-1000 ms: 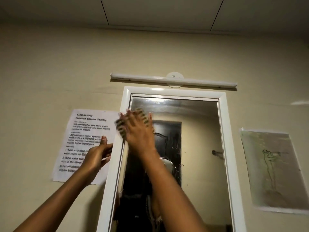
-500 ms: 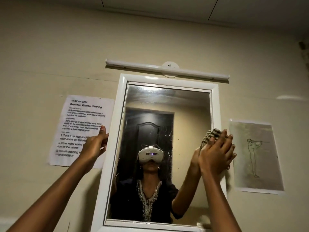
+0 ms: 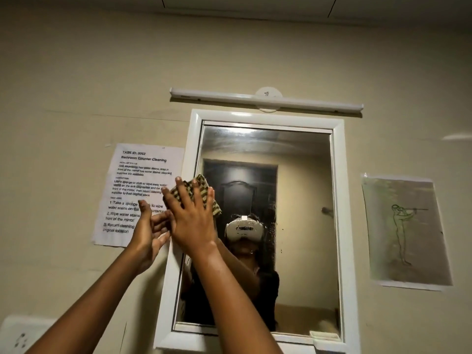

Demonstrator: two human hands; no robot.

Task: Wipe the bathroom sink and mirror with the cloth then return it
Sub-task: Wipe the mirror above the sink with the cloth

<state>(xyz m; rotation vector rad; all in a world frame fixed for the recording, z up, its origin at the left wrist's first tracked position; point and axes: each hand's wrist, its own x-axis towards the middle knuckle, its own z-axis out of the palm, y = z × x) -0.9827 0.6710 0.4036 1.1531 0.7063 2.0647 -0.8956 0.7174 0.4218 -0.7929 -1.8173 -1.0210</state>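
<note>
Pressing flat with fingers spread, the right hand (image 3: 194, 221) pins a checked green-and-dark woven cloth (image 3: 198, 194) against the upper left of the white-framed rectangular wall mirror (image 3: 265, 154), where the glass meets the left frame strip. Part of the cloth overlaps that strip, and its lower corner pokes out past the little finger. The left hand (image 3: 150, 233) is open, holding nothing, its palm turned toward the frame's left edge and just beside the right hand; whether it touches the frame cannot be told.

Most of the glass to the right and below the cloth lies uncovered. A long white tube light fitting (image 3: 265, 99) sits just above the top frame, and bare beige wall (image 3: 76, 85) spreads to the left and above.

Dark specks dot the glass right of centre. The mirror's lower left is hidden behind the right forearm, and the sink is out of view. A blurred white fixture (image 3: 23, 333) is cut off at the bottom left corner.

A white printed paper sheet (image 3: 138, 190) on the wall left of the mirror reads "TASK ID: 3062, Bathroom Counter Cleaning", with steps partly covered by the hands: "Take a sponge...", "Wipe water stains...", "Return cleaning... original location". A pale sheet with a line drawing of a standing figure (image 3: 406, 231) hangs to the right.
</note>
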